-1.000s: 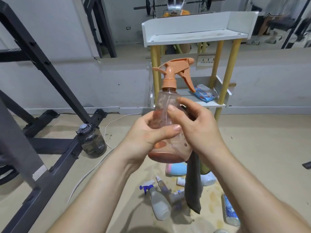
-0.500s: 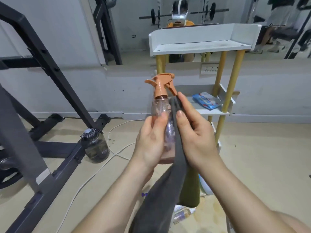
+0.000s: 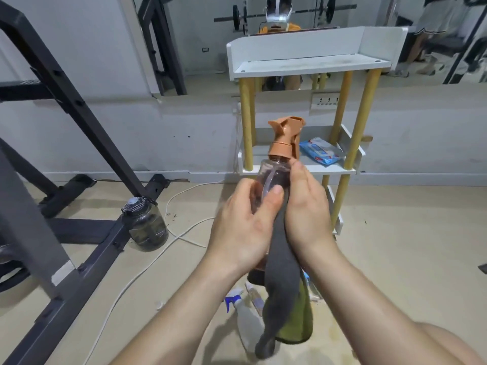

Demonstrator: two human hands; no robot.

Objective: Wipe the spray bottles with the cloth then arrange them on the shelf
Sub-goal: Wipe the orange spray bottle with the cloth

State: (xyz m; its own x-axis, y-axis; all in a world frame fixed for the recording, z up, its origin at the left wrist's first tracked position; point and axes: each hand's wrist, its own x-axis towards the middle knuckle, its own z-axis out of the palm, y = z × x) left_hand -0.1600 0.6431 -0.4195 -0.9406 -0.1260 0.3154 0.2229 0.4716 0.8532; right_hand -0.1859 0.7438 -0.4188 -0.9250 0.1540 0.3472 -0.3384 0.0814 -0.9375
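I hold a clear spray bottle (image 3: 272, 177) with an orange trigger head upright in front of me. My left hand (image 3: 243, 227) grips its body from the left, thumb across the front. My right hand (image 3: 307, 212) presses a dark grey cloth (image 3: 280, 280) against the bottle's right side; the cloth hangs down below my hands. On the floor beneath lie a white bottle with a blue trigger (image 3: 243, 320), a green bottle (image 3: 297, 322) and a small bottle (image 3: 254, 296), partly hidden by the cloth. The white shelf (image 3: 311, 65) with yellow posts stands behind.
A blue wipes pack (image 3: 322, 151) lies on the shelf's middle tier. A dark water jug (image 3: 146, 225) stands on the floor by a black gym rack (image 3: 66, 106) at left. A white cable (image 3: 147, 267) runs across the floor. A mirror lines the wall behind.
The trigger head has turned to face away. The cloth, first hanging under my right hand, now lies between that hand and the bottle's side. My view has lowered slightly.
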